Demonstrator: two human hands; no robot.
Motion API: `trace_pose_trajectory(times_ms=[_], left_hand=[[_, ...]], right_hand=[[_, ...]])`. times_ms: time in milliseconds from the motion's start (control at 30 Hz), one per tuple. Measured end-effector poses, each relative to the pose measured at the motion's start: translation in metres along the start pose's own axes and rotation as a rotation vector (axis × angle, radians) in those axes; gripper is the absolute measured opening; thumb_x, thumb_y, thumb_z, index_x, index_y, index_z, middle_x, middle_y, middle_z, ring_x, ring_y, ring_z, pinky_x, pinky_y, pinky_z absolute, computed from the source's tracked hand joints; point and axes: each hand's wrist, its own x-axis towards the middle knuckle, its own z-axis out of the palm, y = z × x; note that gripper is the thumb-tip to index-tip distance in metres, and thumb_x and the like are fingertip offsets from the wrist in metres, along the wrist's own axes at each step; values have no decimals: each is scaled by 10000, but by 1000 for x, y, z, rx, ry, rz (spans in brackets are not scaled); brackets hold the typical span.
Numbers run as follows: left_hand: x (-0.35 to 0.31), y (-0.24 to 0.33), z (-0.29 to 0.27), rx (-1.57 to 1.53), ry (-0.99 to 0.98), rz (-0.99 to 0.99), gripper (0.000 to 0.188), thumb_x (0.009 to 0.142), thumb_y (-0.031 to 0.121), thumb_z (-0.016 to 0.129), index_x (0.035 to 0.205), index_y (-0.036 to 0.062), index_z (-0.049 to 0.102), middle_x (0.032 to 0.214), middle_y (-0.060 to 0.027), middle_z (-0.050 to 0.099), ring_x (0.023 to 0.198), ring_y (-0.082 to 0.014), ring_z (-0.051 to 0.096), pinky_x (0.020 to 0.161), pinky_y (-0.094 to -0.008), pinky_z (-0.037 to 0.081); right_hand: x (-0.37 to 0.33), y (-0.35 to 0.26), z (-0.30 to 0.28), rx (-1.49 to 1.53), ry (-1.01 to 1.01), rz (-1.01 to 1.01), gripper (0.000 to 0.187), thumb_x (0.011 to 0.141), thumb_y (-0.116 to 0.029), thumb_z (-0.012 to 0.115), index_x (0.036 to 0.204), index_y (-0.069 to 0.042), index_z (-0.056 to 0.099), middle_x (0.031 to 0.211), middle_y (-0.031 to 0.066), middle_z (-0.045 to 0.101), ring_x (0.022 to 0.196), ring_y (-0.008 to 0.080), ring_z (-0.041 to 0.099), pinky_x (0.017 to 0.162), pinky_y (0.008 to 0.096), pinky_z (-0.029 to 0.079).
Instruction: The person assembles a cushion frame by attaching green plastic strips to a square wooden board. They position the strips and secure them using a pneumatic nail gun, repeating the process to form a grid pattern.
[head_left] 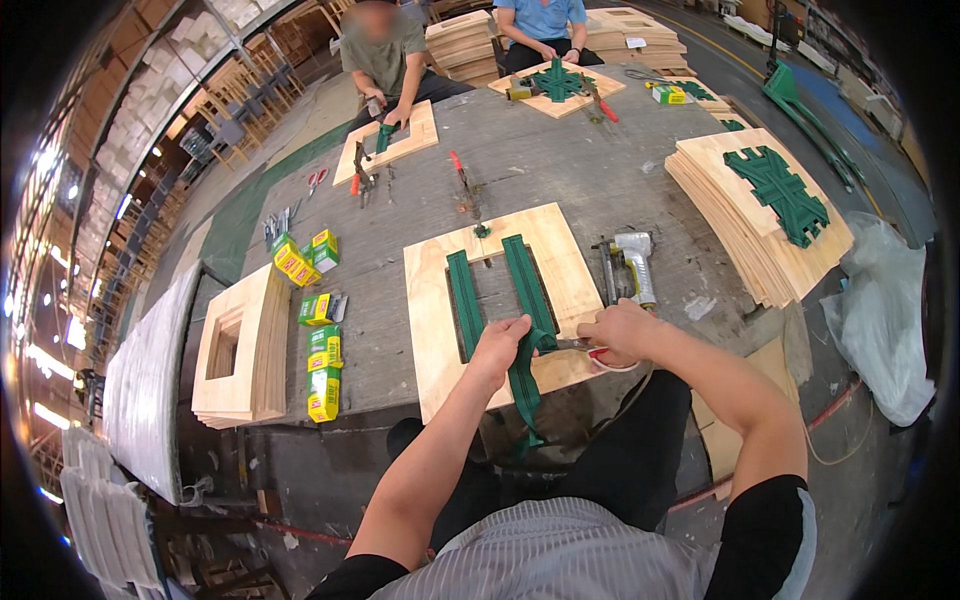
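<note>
A square plywood frame (430,300) with a rectangular opening lies before me at the table's near edge. Two green webbing straps (467,305) run lengthwise across the opening. My left hand (503,345) is closed on the loose near end of the right-hand green webbing strap (522,385), whose tail hangs past the frame's near edge. In my right hand (622,333) is a pair of scissors (598,354) with red-and-white handles, its blades pointing left at the strap beside my left fingers. Just beyond my right hand, a silver pneumatic staple gun (635,262) rests on the table.
Wooden frames are stacked at left (235,345), near yellow-green boxes (323,345). At right, a panel stack carries woven green webbing (780,190). Red-handled pliers (462,180) lie beyond my frame. Two people (395,65) work across the table. A plastic bag (885,310) hangs at right.
</note>
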Motion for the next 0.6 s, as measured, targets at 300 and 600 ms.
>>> trace_pose_trajectory(times_ms=[300,600], left_hand=[[-7,3,0,38,-61,1,339,1056,331,582,946,23,671,736,-50,667,627,-147,636,606,-316,536],[-61,9,-44,-239,10,124,281,1095,253,502,1178,-2,585,996,-132,710,820,-266,720,787,-418,609]], right_hand=[[14,-4,4,-13,84,-109,393,853,-374,720,1155,-147,613,815,141,705,814,376,710,700,513,523],[-17,0,33,385,593,606,455,872,-419,761,1193,-153,580,887,148,728,846,389,712,737,490,549]])
